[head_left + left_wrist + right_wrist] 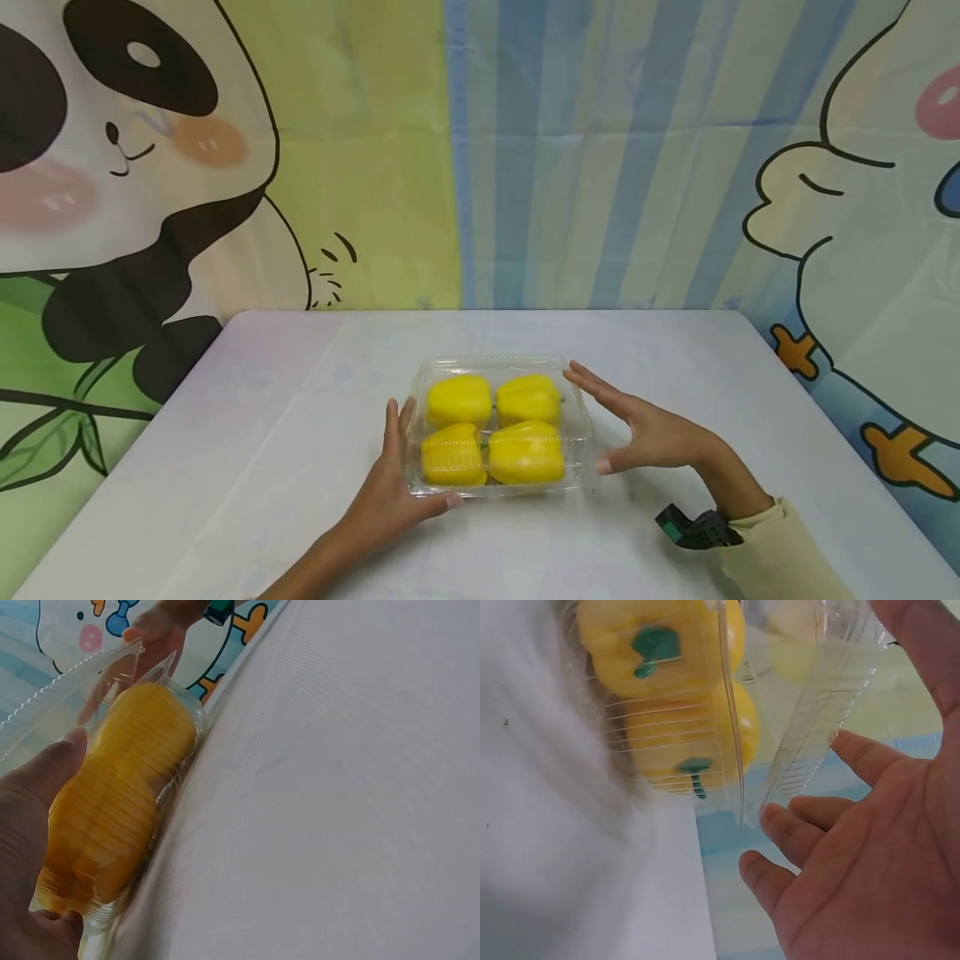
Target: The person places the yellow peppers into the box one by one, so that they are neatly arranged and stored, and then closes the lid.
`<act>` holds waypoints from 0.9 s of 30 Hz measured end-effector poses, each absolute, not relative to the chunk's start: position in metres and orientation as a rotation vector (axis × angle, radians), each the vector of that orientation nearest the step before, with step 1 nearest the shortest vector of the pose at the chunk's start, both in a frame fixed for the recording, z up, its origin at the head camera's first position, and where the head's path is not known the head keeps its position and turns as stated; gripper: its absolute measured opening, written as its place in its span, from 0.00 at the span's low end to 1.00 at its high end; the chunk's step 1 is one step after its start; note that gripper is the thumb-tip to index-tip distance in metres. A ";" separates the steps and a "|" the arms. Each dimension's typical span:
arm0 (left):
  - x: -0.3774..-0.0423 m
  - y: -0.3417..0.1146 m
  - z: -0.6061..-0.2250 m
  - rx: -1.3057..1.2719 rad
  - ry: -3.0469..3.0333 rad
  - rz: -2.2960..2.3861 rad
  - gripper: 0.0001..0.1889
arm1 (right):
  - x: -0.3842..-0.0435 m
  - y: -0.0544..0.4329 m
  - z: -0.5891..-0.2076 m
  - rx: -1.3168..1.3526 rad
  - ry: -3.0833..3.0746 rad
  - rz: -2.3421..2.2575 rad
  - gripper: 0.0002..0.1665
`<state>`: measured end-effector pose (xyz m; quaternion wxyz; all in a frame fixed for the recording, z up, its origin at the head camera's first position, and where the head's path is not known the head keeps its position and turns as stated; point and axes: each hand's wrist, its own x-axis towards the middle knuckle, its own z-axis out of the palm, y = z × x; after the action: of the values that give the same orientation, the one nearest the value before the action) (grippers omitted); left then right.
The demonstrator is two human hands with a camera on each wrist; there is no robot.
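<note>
In the head view, a clear plastic clamshell box lies on the table with several yellow bell peppers inside. Its lid stands tilted a little up from the base in the right wrist view. My left hand rests at the box's front left corner, straight fingers along the left side and thumb at the front edge. At the right side is my right hand, its fingers spread and its fingertips right at the lid's edge. Green stems show on two peppers through the ribbed wall.
The white-covered table reaches back to a hanging cloth printed with cartoon animals. A black band with a green part sits at my right wrist, below a cream sleeve.
</note>
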<state>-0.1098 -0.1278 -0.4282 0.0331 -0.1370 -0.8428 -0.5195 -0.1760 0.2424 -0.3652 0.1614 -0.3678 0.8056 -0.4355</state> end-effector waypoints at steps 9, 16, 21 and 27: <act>-0.109 -0.134 -0.431 -0.508 -2.596 -1.485 0.65 | -0.167 0.231 -0.370 -0.995 2.423 -1.097 0.59; -0.114 -0.138 -0.431 -0.657 -2.466 -1.527 0.53 | -0.163 0.230 -0.370 -0.991 2.441 -1.085 0.59; -0.114 -0.137 -0.430 -0.600 -2.545 -1.559 0.56 | -0.163 0.231 -0.373 -0.985 2.431 -1.103 0.61; -0.110 -0.134 -0.426 -0.563 -2.674 -1.492 0.57 | -0.162 0.232 -0.375 -0.892 2.418 -1.126 0.68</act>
<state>-0.1104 -0.1336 -0.4264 0.0143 -0.1808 -0.8587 -0.4792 -0.1621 0.2322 -0.3752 0.1639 -0.3131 0.8481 -0.3949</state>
